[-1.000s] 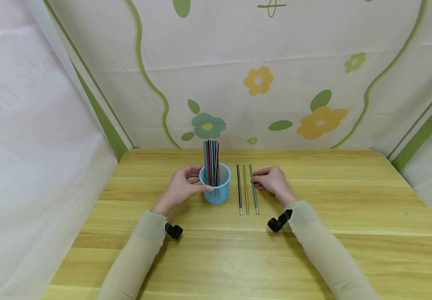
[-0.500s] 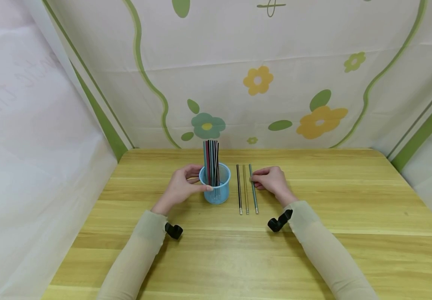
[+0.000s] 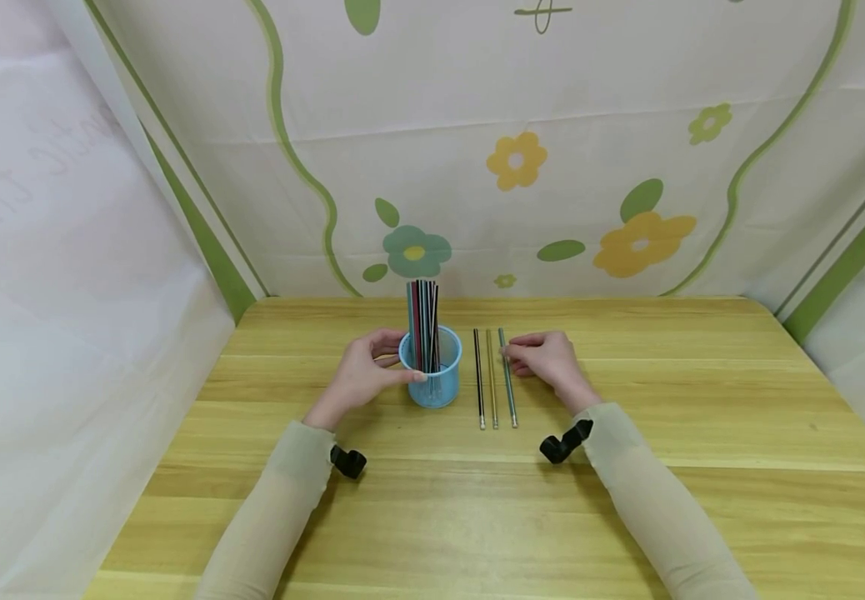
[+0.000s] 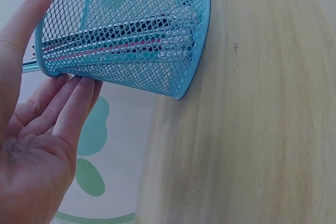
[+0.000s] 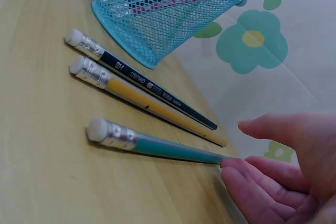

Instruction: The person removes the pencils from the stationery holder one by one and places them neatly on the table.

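Observation:
A light-blue mesh pencil holder (image 3: 433, 393) stands upright on the table with several pencils (image 3: 422, 317) in it. My left hand (image 3: 361, 371) holds it by the rim, thumb at the near side and fingers round the far side, as the left wrist view shows on the mesh wall (image 4: 131, 35). To its right lie a black pencil (image 3: 479, 375), a yellow pencil (image 3: 492, 383) and a teal pencil (image 3: 510, 396) side by side, eraser ends towards me. My right hand (image 3: 548, 360) is at the teal pencil; in the right wrist view its fingertips (image 5: 231, 169) touch that pencil while the thumb stands apart.
The wooden table (image 3: 440, 517) reaches a flower-printed cloth backdrop (image 3: 522, 225) just behind the holder. A white cloth wall (image 3: 65, 333) borders the left side. Black wrist cameras (image 3: 348, 462) sit on both cuffs.
My right hand has shifted very slightly right and its thumb has come away from the teal pencil. My left hand, the holder and the pencils look unmoved.

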{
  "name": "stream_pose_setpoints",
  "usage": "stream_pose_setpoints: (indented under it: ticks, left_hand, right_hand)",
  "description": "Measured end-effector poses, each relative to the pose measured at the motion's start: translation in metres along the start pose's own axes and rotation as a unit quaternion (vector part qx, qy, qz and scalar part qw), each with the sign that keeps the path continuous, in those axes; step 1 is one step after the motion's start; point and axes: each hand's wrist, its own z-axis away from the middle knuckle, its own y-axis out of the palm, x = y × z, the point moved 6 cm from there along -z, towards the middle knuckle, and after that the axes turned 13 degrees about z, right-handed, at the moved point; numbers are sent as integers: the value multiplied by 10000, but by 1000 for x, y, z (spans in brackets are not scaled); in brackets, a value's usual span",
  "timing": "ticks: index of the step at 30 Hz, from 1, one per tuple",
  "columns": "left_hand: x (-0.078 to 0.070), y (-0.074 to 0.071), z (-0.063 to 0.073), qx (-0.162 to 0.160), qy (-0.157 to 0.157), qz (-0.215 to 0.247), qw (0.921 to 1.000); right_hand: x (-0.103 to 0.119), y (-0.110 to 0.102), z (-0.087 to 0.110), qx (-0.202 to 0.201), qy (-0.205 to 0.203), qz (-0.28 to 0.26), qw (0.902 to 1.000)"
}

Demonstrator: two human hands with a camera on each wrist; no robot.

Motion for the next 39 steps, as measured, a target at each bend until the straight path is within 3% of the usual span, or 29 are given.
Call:
stream_pose_setpoints:
  ticks: [10, 25, 32, 39]
  left_hand:
    - [2, -1, -1, -29, -25, -58, 10000]
    - [1, -1, -2, -22, -30, 0, 10000]
    - [1, -2, -1, -42, -3, 9, 10000]
    - [1, -2, 0, -21, 8, -5, 10000]
  right_hand:
    - [11, -10, 5, 16, -177, -187, 9997]
    - [33, -12, 13, 101, -916, -856, 9921]
    - [45, -10, 21, 5, -1010, -453, 9939]
    - [62, -1, 29, 116, -1060, -554, 9928]
